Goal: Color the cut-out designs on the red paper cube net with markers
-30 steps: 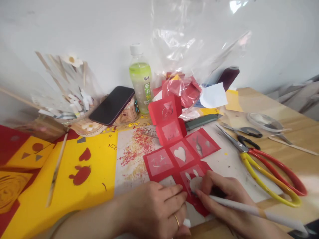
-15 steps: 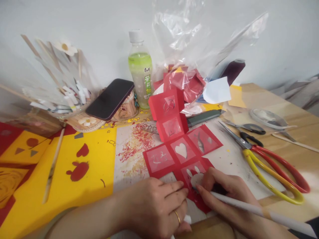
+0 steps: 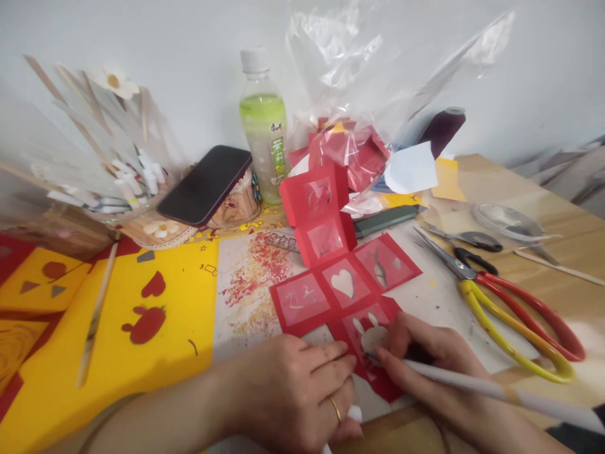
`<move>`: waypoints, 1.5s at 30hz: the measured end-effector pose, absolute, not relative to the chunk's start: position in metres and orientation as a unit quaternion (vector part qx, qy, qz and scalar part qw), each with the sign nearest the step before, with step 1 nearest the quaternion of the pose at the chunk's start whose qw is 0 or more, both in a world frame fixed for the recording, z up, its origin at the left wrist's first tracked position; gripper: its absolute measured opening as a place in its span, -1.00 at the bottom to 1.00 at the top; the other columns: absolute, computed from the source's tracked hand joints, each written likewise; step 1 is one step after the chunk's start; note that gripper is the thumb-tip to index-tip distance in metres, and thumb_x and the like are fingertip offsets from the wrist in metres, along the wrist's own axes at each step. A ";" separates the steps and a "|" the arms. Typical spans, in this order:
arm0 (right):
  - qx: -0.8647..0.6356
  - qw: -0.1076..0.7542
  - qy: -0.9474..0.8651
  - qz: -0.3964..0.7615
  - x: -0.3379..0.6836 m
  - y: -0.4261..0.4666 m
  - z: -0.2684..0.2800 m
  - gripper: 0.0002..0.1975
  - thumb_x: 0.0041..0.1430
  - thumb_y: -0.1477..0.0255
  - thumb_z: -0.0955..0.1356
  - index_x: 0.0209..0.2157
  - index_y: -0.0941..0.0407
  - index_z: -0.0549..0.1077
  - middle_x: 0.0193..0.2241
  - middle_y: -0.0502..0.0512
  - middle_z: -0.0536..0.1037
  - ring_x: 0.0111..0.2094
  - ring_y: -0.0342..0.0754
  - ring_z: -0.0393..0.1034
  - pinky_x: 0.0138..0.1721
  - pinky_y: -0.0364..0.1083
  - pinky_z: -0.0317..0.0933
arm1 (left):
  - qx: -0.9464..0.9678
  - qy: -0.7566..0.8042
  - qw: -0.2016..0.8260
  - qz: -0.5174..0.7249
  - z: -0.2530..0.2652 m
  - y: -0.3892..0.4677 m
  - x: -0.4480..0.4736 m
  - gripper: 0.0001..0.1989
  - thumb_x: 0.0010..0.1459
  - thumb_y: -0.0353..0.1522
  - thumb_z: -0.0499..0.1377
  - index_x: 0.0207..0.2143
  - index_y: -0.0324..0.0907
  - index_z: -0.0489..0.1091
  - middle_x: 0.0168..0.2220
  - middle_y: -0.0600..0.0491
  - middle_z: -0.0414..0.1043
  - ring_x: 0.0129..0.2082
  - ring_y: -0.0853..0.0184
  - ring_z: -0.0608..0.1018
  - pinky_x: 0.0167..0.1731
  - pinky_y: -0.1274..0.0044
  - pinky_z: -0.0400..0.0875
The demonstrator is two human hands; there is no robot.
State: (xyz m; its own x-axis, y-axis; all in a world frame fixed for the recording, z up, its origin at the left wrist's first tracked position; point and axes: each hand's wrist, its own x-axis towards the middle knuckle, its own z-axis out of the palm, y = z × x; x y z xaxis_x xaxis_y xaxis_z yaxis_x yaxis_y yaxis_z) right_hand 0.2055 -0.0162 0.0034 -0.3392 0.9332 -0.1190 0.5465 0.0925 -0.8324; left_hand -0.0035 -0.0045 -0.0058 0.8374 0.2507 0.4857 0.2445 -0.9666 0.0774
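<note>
Head view: The left hand [image 3: 302, 384], fingers [image 3: 326, 352] pressed together, rests across a red card [image 3: 328, 296] on a white sheet [image 3: 428, 299], grip hidden; the right hand [image 3: 439, 343] pinches over the card's rabbit [image 3: 372, 337], its hold unclear.

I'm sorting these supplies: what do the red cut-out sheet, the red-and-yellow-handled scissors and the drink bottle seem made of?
Red cut-out sheet: probably matte card, from its crisp folds. Scissors: likely polished steel blades, shiny grey; smooth handles, perhaps plastic. Bottle: probably clear plastic, since the liquid shows through.
</note>
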 end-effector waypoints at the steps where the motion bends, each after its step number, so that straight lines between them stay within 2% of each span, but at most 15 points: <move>1: -0.528 0.235 -0.699 0.420 0.207 -0.016 0.003 -0.74 0.12 0.40 0.27 -0.61 0.10 0.18 -0.68 -0.08 0.32 -0.64 -0.21 0.17 -0.64 -0.24 0.06 | 0.958 0.130 0.007 0.256 -0.006 -0.004 -0.003 -0.72 0.22 -0.35 -0.02 -0.32 -0.31 0.44 -0.25 -0.01 0.53 -0.25 0.28 0.55 -0.61 0.55 0.45; 6: -0.506 0.215 -0.708 0.444 0.213 -0.019 -0.003 -0.74 0.13 0.40 0.28 -0.60 0.11 0.18 -0.65 -0.07 0.33 -0.60 -0.21 0.20 -0.60 -0.23 0.09 | 0.956 0.131 0.010 0.263 -0.006 -0.004 -0.003 -0.73 0.20 -0.35 -0.01 -0.32 -0.32 0.44 -0.25 -0.01 0.53 -0.25 0.29 0.55 -0.62 0.55 0.44; 13: -0.492 0.214 -0.726 0.431 0.208 -0.020 -0.003 -0.72 0.13 0.36 0.25 -0.61 0.10 0.14 -0.69 -0.08 0.29 -0.66 -0.22 0.11 -0.65 -0.22 0.02 | 0.957 0.135 0.008 0.259 -0.005 -0.005 -0.003 -0.73 0.21 -0.34 -0.01 -0.30 -0.31 0.44 -0.23 0.00 0.53 -0.23 0.29 0.55 -0.59 0.56 0.44; 21: -0.503 0.204 -0.730 0.416 0.207 -0.019 0.001 -0.73 0.11 0.40 0.24 -0.63 0.10 0.14 -0.71 -0.08 0.28 -0.67 -0.22 0.13 -0.65 -0.21 0.05 | 0.958 0.136 0.015 0.253 -0.006 -0.005 -0.003 -0.73 0.20 -0.35 0.00 -0.30 -0.31 0.44 -0.23 -0.01 0.52 -0.23 0.29 0.55 -0.59 0.56 0.44; 31: -0.503 0.209 -0.730 0.413 0.205 -0.019 0.000 -0.71 0.12 0.36 0.23 -0.64 0.09 0.12 -0.71 -0.08 0.26 -0.67 -0.21 0.12 -0.65 -0.21 0.03 | 0.959 0.135 0.007 0.248 -0.006 -0.004 -0.003 -0.72 0.21 -0.34 -0.02 -0.30 -0.30 0.44 -0.22 0.00 0.52 -0.22 0.30 0.54 -0.59 0.57 0.42; 45: -0.501 0.243 -0.721 0.413 0.211 -0.018 0.001 -0.73 0.10 0.43 0.26 -0.63 0.09 0.13 -0.70 -0.08 0.28 -0.65 -0.20 0.15 -0.64 -0.21 0.05 | 0.957 0.135 0.019 0.255 -0.005 -0.005 -0.003 -0.73 0.21 -0.35 -0.01 -0.31 -0.31 0.44 -0.24 0.01 0.53 -0.24 0.29 0.55 -0.59 0.54 0.43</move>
State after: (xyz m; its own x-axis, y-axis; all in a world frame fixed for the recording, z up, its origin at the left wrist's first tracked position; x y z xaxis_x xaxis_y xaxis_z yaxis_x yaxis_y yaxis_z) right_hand 0.2113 -0.0183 0.0009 -0.3795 0.9229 -0.0644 0.5221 0.1562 -0.8384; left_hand -0.0033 -0.0048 -0.0049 0.8334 0.2679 0.4834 0.2490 -0.9629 0.1044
